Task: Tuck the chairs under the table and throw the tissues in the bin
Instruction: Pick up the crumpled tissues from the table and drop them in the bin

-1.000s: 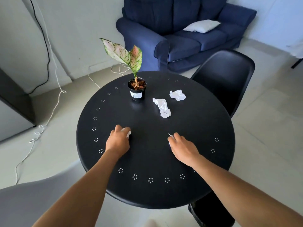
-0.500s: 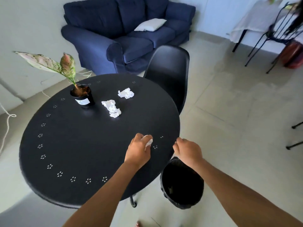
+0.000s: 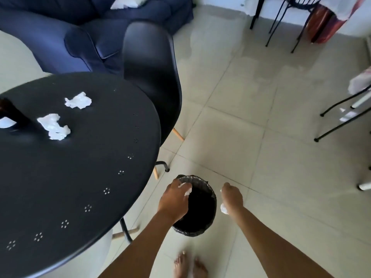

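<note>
While both hands hang over the floor, each is closed round a crumpled tissue at the black bin (image 3: 202, 221).

The left hand (image 3: 174, 199) grips white tissue (image 3: 188, 189) above the bin's left rim; the right hand (image 3: 232, 197) clutches another (image 3: 224, 208) just right of the rim; two more tissues (image 3: 78, 100) (image 3: 53, 126) lie on the round black table (image 3: 80, 167), far left; a black chair (image 3: 150, 67) stands at the table's far edge.
</note>
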Available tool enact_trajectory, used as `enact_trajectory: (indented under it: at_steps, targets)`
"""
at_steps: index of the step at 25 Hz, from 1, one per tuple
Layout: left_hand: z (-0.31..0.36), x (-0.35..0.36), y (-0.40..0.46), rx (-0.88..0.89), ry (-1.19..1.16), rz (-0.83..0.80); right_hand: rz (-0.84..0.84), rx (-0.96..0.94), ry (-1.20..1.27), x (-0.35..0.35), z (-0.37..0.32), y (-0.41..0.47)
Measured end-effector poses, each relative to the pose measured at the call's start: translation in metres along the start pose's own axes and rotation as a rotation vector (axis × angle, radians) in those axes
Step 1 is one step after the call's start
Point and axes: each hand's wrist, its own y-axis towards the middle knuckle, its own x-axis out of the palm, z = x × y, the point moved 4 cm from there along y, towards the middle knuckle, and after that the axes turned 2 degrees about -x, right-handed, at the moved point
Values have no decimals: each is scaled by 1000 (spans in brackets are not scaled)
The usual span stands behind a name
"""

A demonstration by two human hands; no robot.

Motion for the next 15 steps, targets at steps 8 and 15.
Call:
enact_trajectory:
  at_steps: [8,15]
  targets:
    - [-89,136,66,-142,-5,-138,-228,464,449,107,105,108]
    - [-132,197,108,-187,63,-176,-225,205,259,147,152,169]
